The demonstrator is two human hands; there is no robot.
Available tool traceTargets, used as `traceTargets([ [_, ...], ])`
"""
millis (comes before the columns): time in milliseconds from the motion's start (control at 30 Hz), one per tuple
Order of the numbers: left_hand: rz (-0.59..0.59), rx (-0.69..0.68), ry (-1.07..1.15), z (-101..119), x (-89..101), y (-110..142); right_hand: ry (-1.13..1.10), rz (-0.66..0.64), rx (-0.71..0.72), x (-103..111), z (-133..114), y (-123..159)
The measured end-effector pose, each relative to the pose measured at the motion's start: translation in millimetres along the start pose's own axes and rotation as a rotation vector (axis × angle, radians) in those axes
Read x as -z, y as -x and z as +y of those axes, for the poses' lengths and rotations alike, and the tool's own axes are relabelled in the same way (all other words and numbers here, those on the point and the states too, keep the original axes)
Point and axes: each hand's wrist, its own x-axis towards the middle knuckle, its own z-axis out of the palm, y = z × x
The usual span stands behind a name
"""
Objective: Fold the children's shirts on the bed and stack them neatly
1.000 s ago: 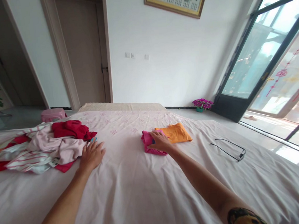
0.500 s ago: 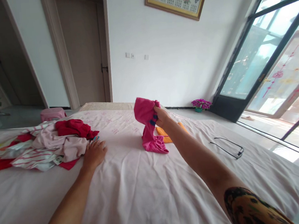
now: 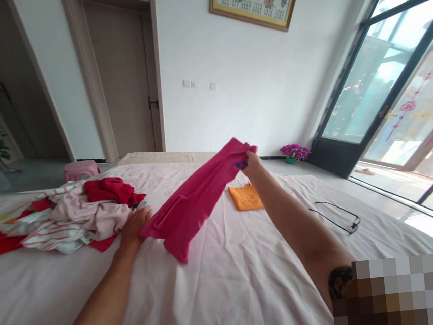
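My right hand (image 3: 251, 162) is closed on one end of a bright pink garment (image 3: 193, 200) and holds it up above the bed (image 3: 220, 284). The garment stretches down to the left, and its lower end hangs near my left hand (image 3: 135, 226). That hand rests on the sheet beside a pile of clothes (image 3: 68, 217), partly hidden by the pink cloth; whether its fingers grip anything I cannot make out. A folded orange cloth (image 3: 246, 197) lies on the bed just behind my right wrist.
Black-framed glasses (image 3: 336, 216) lie on the sheet at the right. A pink stool (image 3: 80, 170) stands on the floor beyond the bed, near a closed door (image 3: 124, 74). A pot of purple flowers (image 3: 294, 151) sits by the glass door (image 3: 384, 75).
My right hand picked the pink garment off the bed, lifted it and swung it out, so it has unfolded toward the left. My left hand stayed by the clothes pile.
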Motion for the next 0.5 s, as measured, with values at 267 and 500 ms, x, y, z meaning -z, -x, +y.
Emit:
traceTargets([
  [267,0.065,0.141,0.342,0,11.1,2,0.647,-0.096,0.014,72,107,33],
  [500,0.105,-0.236,-0.047,48,31.4,12,1.291,-0.783,0.409,24,140,37],
])
